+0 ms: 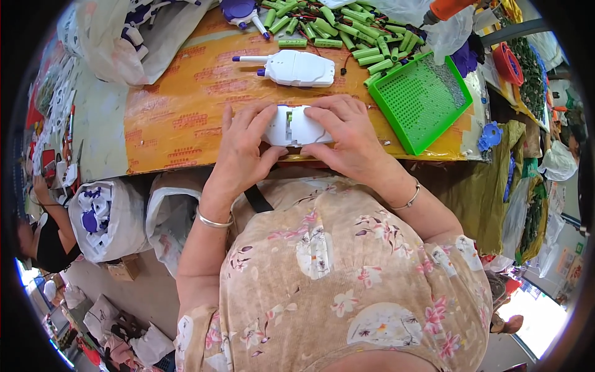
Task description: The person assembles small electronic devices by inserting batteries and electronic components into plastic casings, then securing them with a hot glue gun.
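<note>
My left hand point(243, 144) and my right hand point(348, 135) grip a white plastic handset casing point(308, 130) from both ends, close to the table's front edge. Thumbs press along its near side, and the fingers curl over the top. A gap runs across the casing between two white parts, with a bit of green showing inside. Just beyond my hands lies a similar white handset point(299, 69) with a purple-tipped antenna pointing left. Behind it is a heap of green cylindrical batteries point(356, 25), some with dark wires.
A green tray point(416, 140) of small metal pieces rests at the right. An orange power driver point(445, 8) hangs above the far right. A plastic bag point(105, 53) of white and purple parts stands far left, beside a purple-and-white handset point(238, 9). Another person's arm point(52, 208) shows at the left.
</note>
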Available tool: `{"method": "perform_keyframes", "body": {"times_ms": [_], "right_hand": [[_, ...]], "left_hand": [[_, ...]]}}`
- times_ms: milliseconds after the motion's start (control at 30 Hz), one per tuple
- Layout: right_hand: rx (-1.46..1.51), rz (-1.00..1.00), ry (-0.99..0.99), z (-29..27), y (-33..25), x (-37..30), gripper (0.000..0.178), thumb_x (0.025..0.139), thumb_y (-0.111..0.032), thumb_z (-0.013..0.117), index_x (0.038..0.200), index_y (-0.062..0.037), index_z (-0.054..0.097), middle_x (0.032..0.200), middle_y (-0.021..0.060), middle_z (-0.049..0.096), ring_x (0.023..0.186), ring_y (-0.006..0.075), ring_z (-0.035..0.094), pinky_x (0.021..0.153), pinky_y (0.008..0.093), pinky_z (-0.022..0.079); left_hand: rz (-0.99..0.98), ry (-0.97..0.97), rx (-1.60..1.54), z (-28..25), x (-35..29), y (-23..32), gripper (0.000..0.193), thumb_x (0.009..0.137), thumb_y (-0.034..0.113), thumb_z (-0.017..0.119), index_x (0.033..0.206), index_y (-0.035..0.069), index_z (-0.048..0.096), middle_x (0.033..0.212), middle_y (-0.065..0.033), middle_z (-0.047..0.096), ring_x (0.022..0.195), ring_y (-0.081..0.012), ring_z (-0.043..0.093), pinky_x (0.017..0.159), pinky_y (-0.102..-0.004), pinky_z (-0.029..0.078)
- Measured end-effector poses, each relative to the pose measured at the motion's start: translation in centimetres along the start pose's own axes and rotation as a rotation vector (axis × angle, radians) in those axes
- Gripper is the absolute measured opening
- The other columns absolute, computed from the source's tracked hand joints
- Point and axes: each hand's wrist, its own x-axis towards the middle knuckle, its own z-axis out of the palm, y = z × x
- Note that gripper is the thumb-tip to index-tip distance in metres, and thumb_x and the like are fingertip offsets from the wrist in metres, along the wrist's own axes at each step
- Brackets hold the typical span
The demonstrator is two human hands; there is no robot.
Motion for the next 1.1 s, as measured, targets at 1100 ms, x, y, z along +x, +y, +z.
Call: {"method": "perform_keyframes", "body": {"times_ms": [1100], "right_hand": [[0.072,0.050,-0.017,1.4,-0.3,0.2,0.057,0.068,-0.016,0.084,0.119,-0.0035,0.063,0.115,0.0125,0.061,0.109,0.0341,0.055,0.094,0.0460,0.042]], "left_hand": [[-0.212,0.224,-0.145,-0.4,-2.3,-0.3,0.018,0.085,-0.001,0.068,0.103,-0.001,0.066,0.094,-0.0136,0.060,0.078,-0.0314,0.063,0.071,-0.0361,0.051]]}}
